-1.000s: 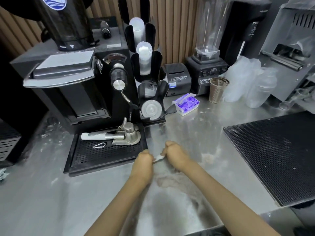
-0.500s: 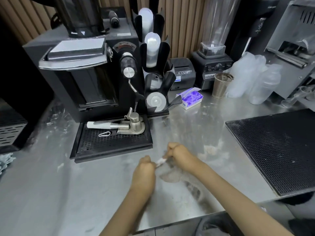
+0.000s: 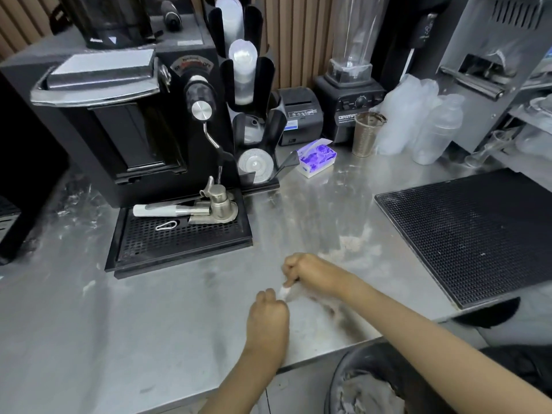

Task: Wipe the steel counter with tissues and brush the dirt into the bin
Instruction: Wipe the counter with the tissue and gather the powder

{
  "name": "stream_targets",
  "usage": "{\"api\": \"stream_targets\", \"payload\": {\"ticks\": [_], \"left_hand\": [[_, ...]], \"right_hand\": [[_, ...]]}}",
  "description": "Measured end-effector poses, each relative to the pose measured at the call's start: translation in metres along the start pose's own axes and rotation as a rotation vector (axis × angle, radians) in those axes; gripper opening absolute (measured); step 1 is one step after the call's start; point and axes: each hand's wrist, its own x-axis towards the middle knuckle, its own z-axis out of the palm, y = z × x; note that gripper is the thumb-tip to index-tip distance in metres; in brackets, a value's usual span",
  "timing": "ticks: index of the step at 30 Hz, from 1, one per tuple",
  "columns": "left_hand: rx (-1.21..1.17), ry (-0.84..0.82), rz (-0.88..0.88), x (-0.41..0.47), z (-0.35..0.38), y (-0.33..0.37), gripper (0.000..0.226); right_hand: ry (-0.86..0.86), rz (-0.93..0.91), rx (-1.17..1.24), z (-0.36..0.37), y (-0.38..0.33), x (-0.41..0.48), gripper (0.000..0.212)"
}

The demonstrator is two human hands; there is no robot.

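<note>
Down on the smeared steel counter (image 3: 143, 330), left hand (image 3: 268, 313) and right hand (image 3: 312, 271), both curled, pinch a small crumpled white tissue (image 3: 283, 291) between them, beside dark powdery dirt (image 3: 333, 312) near the edge.

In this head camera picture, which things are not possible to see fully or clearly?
Head view:
tissue: only a white scrap shows; the curled fingers of the left hand and right hand hide the rest.
bin: cut off by the bottom edge and the right forearm; contents blurred.
dark patch on the counter: dirt or shadow, cannot tell.
</note>
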Motion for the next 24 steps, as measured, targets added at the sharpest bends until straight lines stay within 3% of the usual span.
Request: {"api": "stream_targets", "payload": {"ticks": [4,6,9,12,16,19,24], "left_hand": [[-0.069,-0.027,0.109,0.003,-0.014,0.027,0.035],[-0.134,0.050,0.105,0.006,-0.010,0.026,0.029],[-0.180,0.148,0.021,0.010,-0.009,0.005,0.028],[-0.220,0.140,-0.100,0.006,-0.012,-0.018,0.023],[-0.171,0.115,-0.115,-0.005,0.004,-0.021,0.005],[-0.155,0.091,-0.049,-0.011,0.015,0.005,0.035],[-0.168,0.072,0.105,-0.004,0.023,0.059,0.040]], "right_hand": [[-0.010,0.129,0.036,-0.032,0.014,-0.022,0.021],[0.018,0.130,0.063,-0.036,0.012,-0.026,0.018],[0.067,0.047,0.074,-0.031,-0.004,-0.016,0.016],[0.006,-0.072,-0.107,-0.011,-0.022,0.000,0.014],[-0.052,-0.008,-0.012,0.011,-0.022,-0.001,0.016],[-0.079,0.035,0.053,0.001,-0.001,-0.011,0.022],[-0.102,0.110,0.005,-0.036,0.022,-0.030,0.030]]}}
